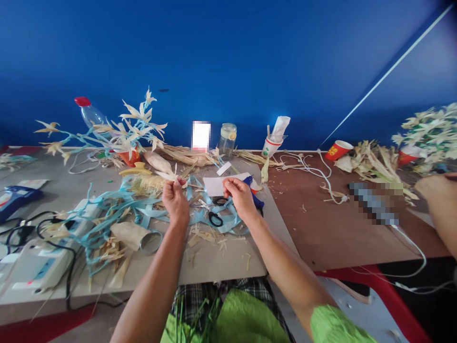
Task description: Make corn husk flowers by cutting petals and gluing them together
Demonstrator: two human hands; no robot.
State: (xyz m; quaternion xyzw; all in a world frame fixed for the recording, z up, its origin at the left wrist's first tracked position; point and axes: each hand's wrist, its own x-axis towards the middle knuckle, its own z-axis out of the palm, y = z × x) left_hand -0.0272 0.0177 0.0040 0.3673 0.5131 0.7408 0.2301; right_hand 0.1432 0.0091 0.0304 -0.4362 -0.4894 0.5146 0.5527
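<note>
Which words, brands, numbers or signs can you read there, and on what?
None reads clearly.
Red cup beside the husk pile: yellow characters, too blurred.
Red cup below the blue-stemmed flowers: yellow marks, too small.
White cup: green mark, too small.
Blue object at far left: pale markings, blurred.

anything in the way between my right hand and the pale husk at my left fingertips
Nothing visible stands between the right hand and the pale husk in the left hand; black-handled scissors and light-blue ribbon lie below.
</note>
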